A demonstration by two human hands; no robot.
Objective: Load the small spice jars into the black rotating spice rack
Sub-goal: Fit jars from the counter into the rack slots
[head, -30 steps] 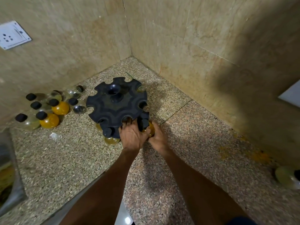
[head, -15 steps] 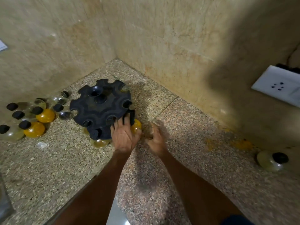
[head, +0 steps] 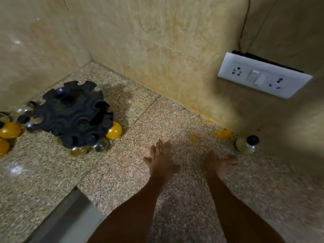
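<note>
The rack [head: 72, 114] stands on the granite worktop [head: 52, 172] near the corner where the two walls meet, its notched black top tilted a little toward the viewer. Three jars sit under its near rim — a yellow jar [head: 114, 132] at the right edge, and a clear jar [head: 100, 146] and an amber jar [head: 78, 151] side by side at the front. More jars [head: 10, 130], some yellow and some clear with black caps, crowd just left of the rack, partly cut off by the frame edge.

Well apart to the right, a lone jar [head: 246, 144] with a black cap lies on its side near the wall, just beside some yellow stains on the worktop.

Both hands are over bare worktop between the rack and that lone jar. The left hand [head: 160, 162] has its fingers spread and straight, holding nothing. The right hand [head: 220, 164] is blurred — its fingers look loosely extended toward the lone jar, holding nothing and short of touching it.

A white socket plate [head: 263, 76] sits on the right wall.
</note>
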